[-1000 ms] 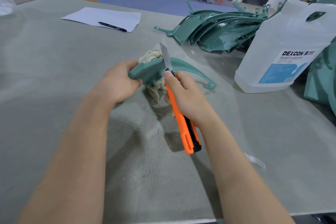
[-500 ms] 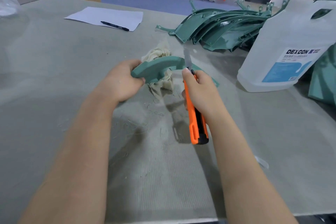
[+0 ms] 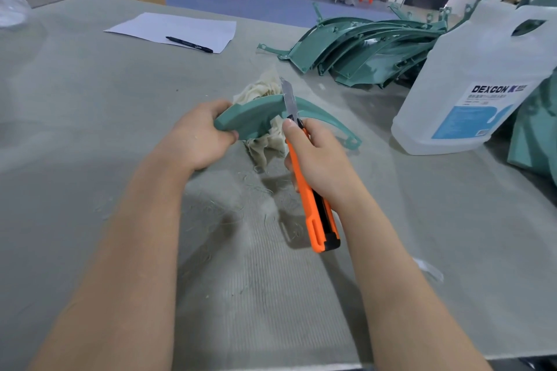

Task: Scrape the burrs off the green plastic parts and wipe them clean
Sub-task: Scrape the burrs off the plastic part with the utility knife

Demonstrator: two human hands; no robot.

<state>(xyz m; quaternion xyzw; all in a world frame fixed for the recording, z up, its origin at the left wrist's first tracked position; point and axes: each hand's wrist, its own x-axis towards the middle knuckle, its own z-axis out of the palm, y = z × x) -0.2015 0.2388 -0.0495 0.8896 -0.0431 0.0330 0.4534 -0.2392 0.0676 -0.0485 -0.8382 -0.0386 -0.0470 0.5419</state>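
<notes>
At the frame's centre, the left hand [image 3: 199, 141] is gripping a curved green plastic part [image 3: 251, 116] by its wide end above the grey tabletop [image 3: 90, 117]. The right hand [image 3: 321, 159] is clenching an orange utility knife [image 3: 313, 202], its blade lying against the part's edge.

Only legible text: "DEXCON" in bold dark capitals on the white-and-blue label [image 3: 482, 105] of the translucent plastic jug [image 3: 470, 69]; the smaller print lines beneath it are too small to read.
</notes>
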